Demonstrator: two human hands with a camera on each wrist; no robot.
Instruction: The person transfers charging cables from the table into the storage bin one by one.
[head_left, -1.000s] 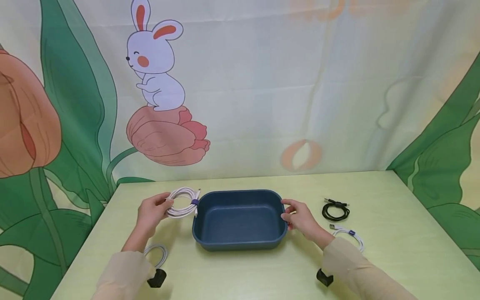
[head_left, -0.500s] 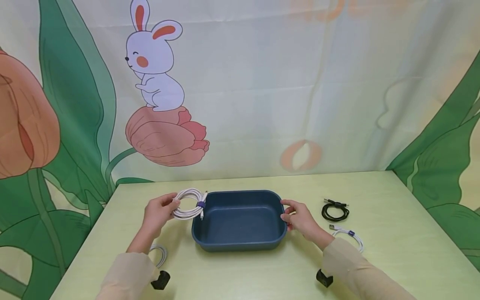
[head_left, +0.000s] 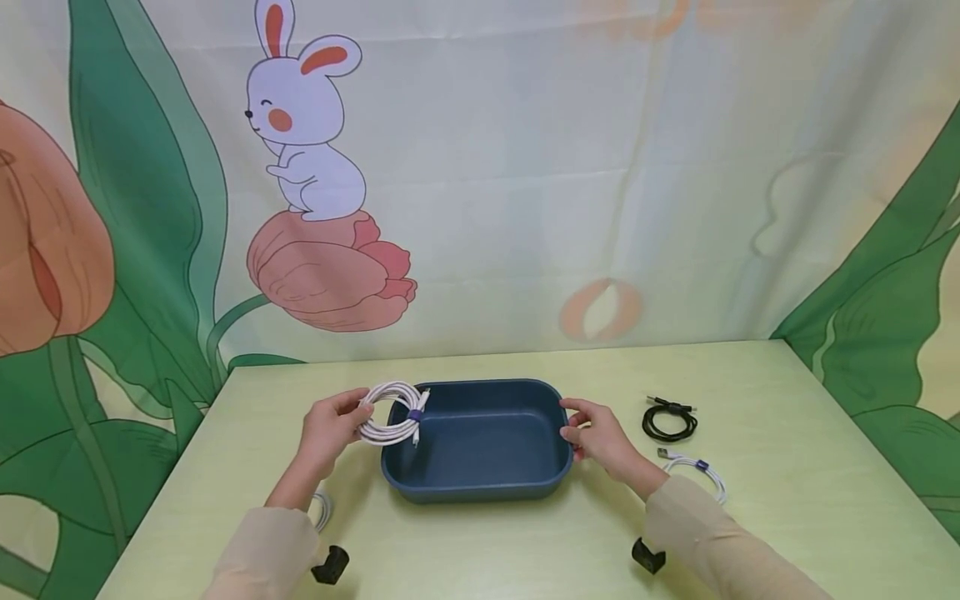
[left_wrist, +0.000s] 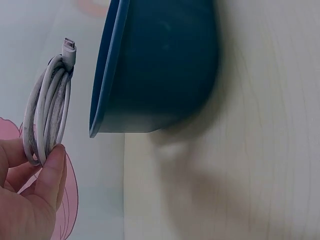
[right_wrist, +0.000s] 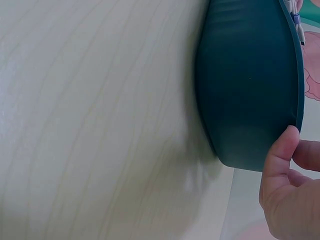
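Note:
My left hand pinches a coiled white charging cable between thumb and fingers. A purple strap binds the coil, and its plugs stick out at the strapped end. In the head view the coil overlaps the left rim of a dark blue rectangular bin, whose inside shows bare. The left wrist view shows the cable above rim level, apart from the bin wall, with a USB-C plug pointing up. At the bin's right end, my right hand grips the rim, thumb against the outer wall.
Right of the bin lie a coiled black cable and a smaller white USB cable with a blue strap. Another pale coil is partly hidden by the left forearm. A printed cloth backdrop hangs behind the table.
My left hand has carried the white charging cable rightward, from beside the bin to over its left rim. The right hand has stayed on the right rim, and the bin has hardly moved.

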